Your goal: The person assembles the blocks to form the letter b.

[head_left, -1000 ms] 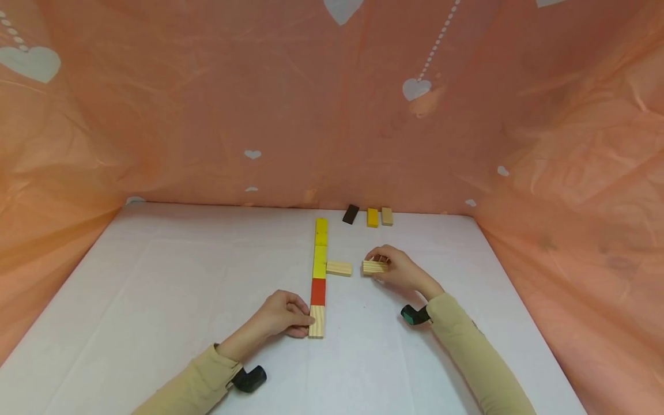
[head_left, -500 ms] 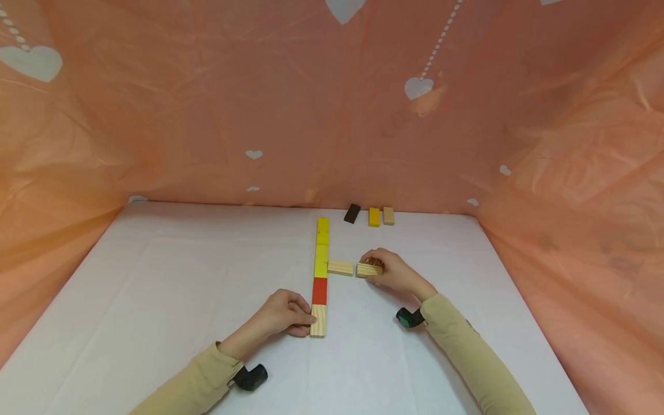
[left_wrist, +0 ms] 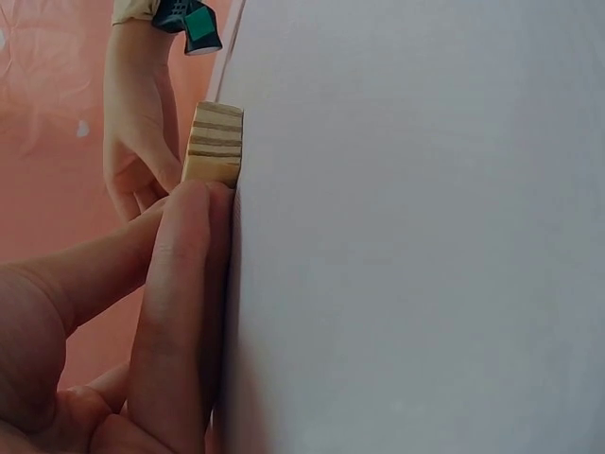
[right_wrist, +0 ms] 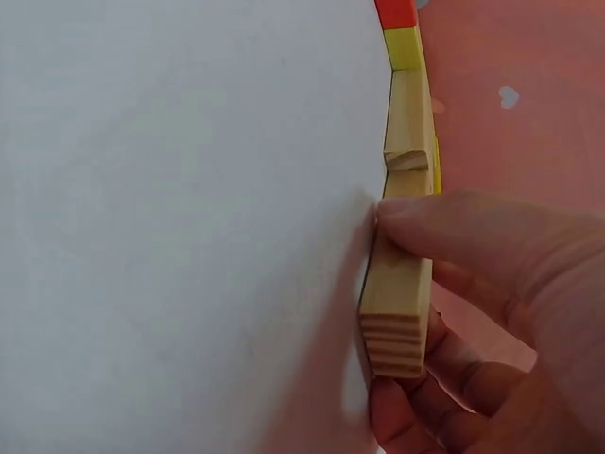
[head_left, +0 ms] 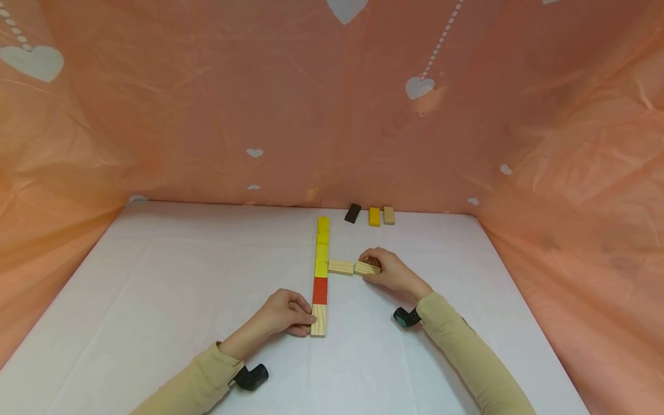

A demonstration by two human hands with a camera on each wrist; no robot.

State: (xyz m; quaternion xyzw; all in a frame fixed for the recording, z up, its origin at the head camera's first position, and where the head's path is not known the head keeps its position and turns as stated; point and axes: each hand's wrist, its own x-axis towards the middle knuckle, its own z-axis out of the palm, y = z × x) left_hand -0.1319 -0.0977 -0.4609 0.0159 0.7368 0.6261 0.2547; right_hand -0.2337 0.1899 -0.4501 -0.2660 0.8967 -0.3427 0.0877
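Observation:
In the head view, a column of blocks runs away from the person: a pale wooden block (head_left: 318,327) nearest, then a red block (head_left: 320,291), then yellow blocks (head_left: 321,260). My left hand (head_left: 280,314) pinches the near wooden block at its left edge, thumb tip over its top. Another wooden block (head_left: 340,267) extends sideways from the column's right side. At its right end, my right hand (head_left: 391,270) pinches a further wooden block (right_wrist: 395,274) between thumb and fingers. That held block lies on the table, nearly end to end with its neighbour, at a slight angle.
At the back edge of the white-covered table (head_left: 171,276) lie a dark block (head_left: 353,213), a yellow-orange block (head_left: 374,217) and a tan block (head_left: 389,215). Orange cloth (head_left: 290,115) with white hearts hangs behind and along both sides.
My right hand has slid its wooden block left, closing the gap to the sideways block, and the block has turned slightly. My left hand has stayed at the near wooden block.

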